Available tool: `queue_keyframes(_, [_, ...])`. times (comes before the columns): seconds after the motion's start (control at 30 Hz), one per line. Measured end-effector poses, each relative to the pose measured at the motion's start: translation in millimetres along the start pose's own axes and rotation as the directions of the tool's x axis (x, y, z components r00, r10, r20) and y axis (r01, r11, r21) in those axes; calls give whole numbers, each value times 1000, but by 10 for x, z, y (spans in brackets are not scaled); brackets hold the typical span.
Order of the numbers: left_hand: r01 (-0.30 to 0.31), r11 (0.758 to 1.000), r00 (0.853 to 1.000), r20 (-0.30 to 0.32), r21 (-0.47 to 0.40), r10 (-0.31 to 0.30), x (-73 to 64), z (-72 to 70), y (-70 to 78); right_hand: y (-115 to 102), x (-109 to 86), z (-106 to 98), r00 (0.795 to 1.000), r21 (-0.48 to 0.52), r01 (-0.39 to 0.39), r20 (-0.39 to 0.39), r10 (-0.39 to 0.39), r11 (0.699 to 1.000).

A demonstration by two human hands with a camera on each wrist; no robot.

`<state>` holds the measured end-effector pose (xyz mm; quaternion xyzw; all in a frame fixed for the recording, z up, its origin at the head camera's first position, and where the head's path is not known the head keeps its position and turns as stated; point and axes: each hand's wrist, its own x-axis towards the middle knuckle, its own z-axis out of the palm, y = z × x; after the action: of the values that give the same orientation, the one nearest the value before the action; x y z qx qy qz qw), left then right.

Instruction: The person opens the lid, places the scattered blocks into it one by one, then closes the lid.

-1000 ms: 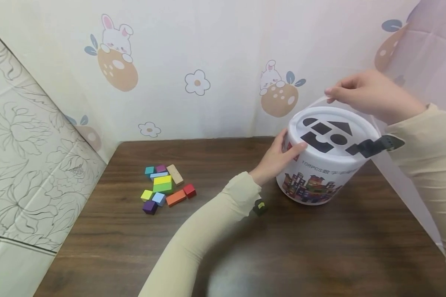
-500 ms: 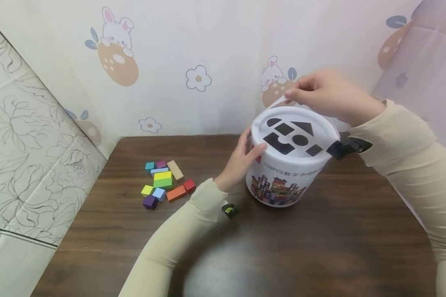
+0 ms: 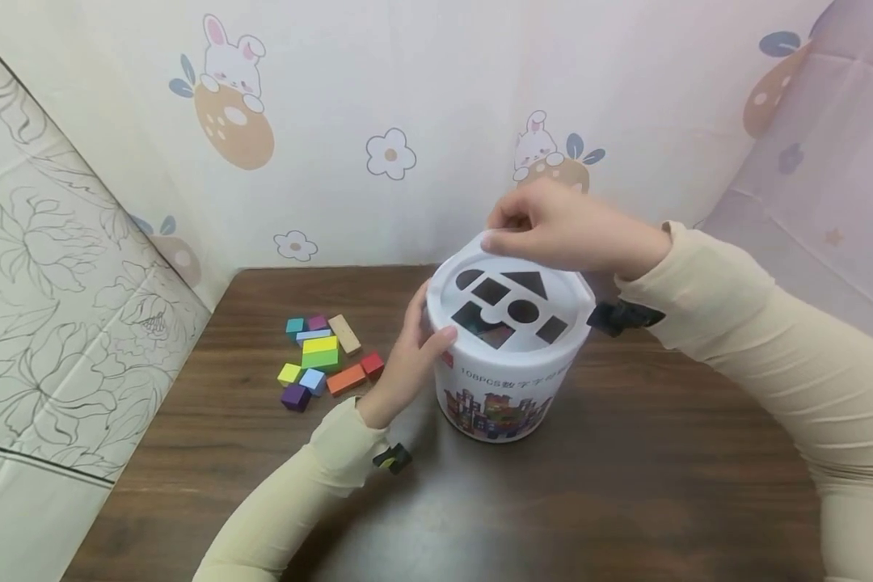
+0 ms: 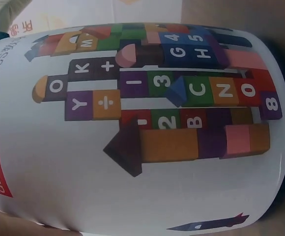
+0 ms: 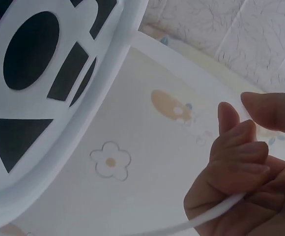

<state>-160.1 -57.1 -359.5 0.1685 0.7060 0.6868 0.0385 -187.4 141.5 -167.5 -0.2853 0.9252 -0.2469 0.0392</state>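
A white toy-block bucket [image 3: 498,388] stands on the brown table, its lid [image 3: 563,293] cut with shaped holes. Coloured bits show through one hole. My left hand [image 3: 402,352] holds the bucket's left side, thumb at the lid's rim. The left wrist view is filled by the printed bucket wall [image 4: 59,167], with letters and numbers on pictured blocks. Above the far part of the lid, my right hand [image 3: 560,230] grips the white carry handle [image 5: 218,210], which passes under its curled fingers [image 5: 241,167] in the right wrist view.
Left of the bucket lie several loose blocks: a yellow-and-green pair [image 3: 320,354], a plain wooden block [image 3: 345,334], an orange block [image 3: 346,378], a red block [image 3: 372,366] and a dark purple cube [image 3: 295,397]. A rabbit-print curtain [image 3: 335,218] hangs behind the table.
The bucket has moved left and toward me, both hands travelling with it. It comes nearer to the loose blocks, which have stayed put. My right hand is lower over the lid.
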Motion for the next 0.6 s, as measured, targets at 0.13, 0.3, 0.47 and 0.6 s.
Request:
queue_keyframes(0.13, [-7, 1000, 1000, 7, -1, 7, -179, -56, -34, -80, -19, 95, 998, 2, 54, 30, -54, 999])
queue_keyframes(0.3, [-30, 1000, 1000, -3, 2, 30, -292, -68, -61, -137, -48, 189, 998, 45, 61, 25, -62, 997])
queue_keyframes(0.47, [-32, 999, 999, -26, -9, 32, -315, -54, -87, -125, -73, 224, 998, 45, 69, 6, -69, 997])
queue_keyframes(0.6, [-34, 999, 999, -39, -19, 34, -319, -36, -101, -76, -81, 226, 995, 44, 97, 9, -98, 994])
